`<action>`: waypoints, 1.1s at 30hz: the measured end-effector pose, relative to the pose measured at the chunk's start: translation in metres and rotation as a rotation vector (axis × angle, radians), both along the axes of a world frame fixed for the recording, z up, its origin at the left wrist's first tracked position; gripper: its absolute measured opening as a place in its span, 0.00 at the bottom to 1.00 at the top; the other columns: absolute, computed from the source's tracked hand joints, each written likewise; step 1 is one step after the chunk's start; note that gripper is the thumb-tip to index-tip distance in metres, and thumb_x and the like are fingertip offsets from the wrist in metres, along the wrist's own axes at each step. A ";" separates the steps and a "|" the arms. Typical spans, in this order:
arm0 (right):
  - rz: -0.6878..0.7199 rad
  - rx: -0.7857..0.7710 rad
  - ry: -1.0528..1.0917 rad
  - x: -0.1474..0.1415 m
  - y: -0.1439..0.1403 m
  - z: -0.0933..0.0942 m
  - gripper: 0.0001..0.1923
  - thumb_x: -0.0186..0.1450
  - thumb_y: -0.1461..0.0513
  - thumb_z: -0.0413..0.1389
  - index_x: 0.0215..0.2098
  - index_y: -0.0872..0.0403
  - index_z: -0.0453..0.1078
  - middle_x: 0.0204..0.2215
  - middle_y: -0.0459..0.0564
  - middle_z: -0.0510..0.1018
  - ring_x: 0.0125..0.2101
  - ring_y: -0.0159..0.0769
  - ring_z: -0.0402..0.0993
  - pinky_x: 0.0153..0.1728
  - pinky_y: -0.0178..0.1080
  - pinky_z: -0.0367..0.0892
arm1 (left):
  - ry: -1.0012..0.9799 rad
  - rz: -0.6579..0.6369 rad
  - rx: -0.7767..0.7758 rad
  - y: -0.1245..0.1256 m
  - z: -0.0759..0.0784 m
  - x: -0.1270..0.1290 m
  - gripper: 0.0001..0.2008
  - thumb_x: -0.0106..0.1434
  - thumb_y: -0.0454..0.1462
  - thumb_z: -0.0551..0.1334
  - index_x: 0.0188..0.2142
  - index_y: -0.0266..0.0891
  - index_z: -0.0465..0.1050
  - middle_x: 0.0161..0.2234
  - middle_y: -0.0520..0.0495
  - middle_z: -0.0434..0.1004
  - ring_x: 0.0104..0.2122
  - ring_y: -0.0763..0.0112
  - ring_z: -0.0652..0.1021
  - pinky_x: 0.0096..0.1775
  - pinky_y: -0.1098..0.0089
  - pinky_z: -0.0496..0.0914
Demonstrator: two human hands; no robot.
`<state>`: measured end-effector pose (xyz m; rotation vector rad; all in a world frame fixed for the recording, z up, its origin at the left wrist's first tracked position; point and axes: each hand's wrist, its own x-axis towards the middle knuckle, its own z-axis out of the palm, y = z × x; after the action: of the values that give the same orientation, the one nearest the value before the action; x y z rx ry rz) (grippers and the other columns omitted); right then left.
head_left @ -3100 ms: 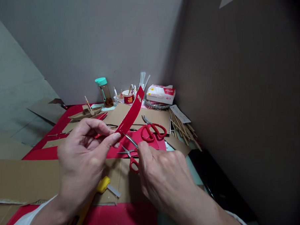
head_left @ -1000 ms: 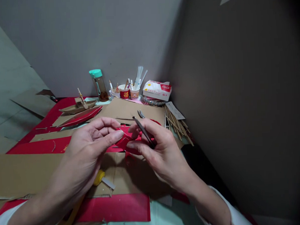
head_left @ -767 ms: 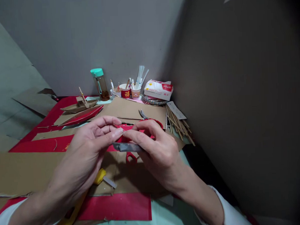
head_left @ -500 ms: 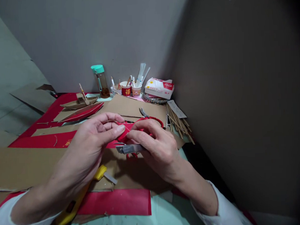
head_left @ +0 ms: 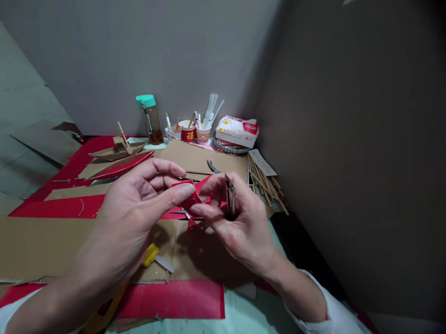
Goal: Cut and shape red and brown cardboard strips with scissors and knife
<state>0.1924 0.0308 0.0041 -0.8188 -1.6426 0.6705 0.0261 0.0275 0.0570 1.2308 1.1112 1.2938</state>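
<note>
My left hand (head_left: 134,212) pinches one end of a small folded piece of red paper (head_left: 189,197) between thumb and fingers. My right hand (head_left: 238,220) grips the other end of the same piece with its fingertips and also holds a thin grey metal blade (head_left: 231,198), which stands upright between its fingers. Both hands hover above a sheet of brown cardboard (head_left: 38,246). A small pair of red-handled scissors (head_left: 190,221) lies on the cardboard just under my hands.
A yellow utility knife (head_left: 153,256) lies under my left wrist. Larger red scissors (head_left: 212,166), wooden sticks (head_left: 266,185), a cardboard boat (head_left: 115,151), a teal-capped bottle (head_left: 149,118), cups of tools (head_left: 192,131) and a tissue pack (head_left: 238,131) stand behind. A dark wall rises at the right.
The long red strip seen three seconds ago is now a short folded piece held by both hands. In the last second the blade in my right hand turned from lying flat to upright.
</note>
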 end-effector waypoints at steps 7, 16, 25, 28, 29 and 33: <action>0.108 -0.265 0.232 -0.002 -0.002 0.014 0.09 0.65 0.64 0.67 0.37 0.50 0.70 0.31 0.39 0.75 0.28 0.27 0.71 0.31 0.34 0.69 | 0.087 0.031 0.103 -0.001 -0.002 -0.004 0.09 0.59 0.40 0.76 0.38 0.47 0.81 0.33 0.56 0.85 0.34 0.72 0.84 0.37 0.79 0.78; 0.059 -0.026 0.076 0.001 -0.001 0.010 0.07 0.68 0.68 0.65 0.39 0.51 0.72 0.34 0.42 0.77 0.31 0.29 0.74 0.34 0.34 0.71 | -0.053 -0.070 -0.097 0.002 0.002 -0.004 0.05 0.56 0.35 0.75 0.32 0.41 0.82 0.28 0.52 0.82 0.28 0.73 0.79 0.33 0.78 0.75; -0.211 0.626 -0.291 0.006 0.004 -0.012 0.20 0.71 0.73 0.60 0.59 0.55 0.75 0.47 0.55 0.79 0.46 0.37 0.78 0.43 0.37 0.77 | -0.120 0.004 -0.182 0.000 0.004 0.001 0.11 0.48 0.35 0.78 0.31 0.41 0.82 0.28 0.49 0.84 0.31 0.68 0.81 0.34 0.76 0.76; -0.265 0.719 -0.387 0.007 0.002 -0.012 0.17 0.72 0.72 0.58 0.58 0.57 0.75 0.44 0.56 0.81 0.42 0.38 0.79 0.37 0.38 0.76 | -0.173 0.009 -0.196 0.000 0.005 0.002 0.11 0.47 0.32 0.78 0.31 0.41 0.82 0.28 0.52 0.85 0.29 0.71 0.81 0.32 0.78 0.76; -0.269 0.739 -0.416 0.008 0.001 -0.011 0.15 0.72 0.71 0.58 0.56 0.58 0.75 0.43 0.56 0.82 0.40 0.39 0.79 0.34 0.38 0.75 | -0.180 0.014 -0.192 0.000 0.005 0.002 0.11 0.47 0.32 0.78 0.30 0.41 0.83 0.28 0.52 0.84 0.28 0.72 0.81 0.31 0.79 0.75; -0.219 0.753 -0.453 0.008 -0.002 -0.008 0.11 0.72 0.71 0.58 0.52 0.60 0.75 0.42 0.58 0.84 0.38 0.42 0.79 0.33 0.41 0.73 | -0.195 0.055 -0.144 -0.001 0.006 0.002 0.09 0.49 0.32 0.77 0.30 0.42 0.83 0.27 0.53 0.84 0.29 0.74 0.80 0.32 0.81 0.75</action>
<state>0.2007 0.0286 -0.0043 -0.5909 -1.9666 -0.3205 0.0284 0.0263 0.0629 0.9523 1.0826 1.3206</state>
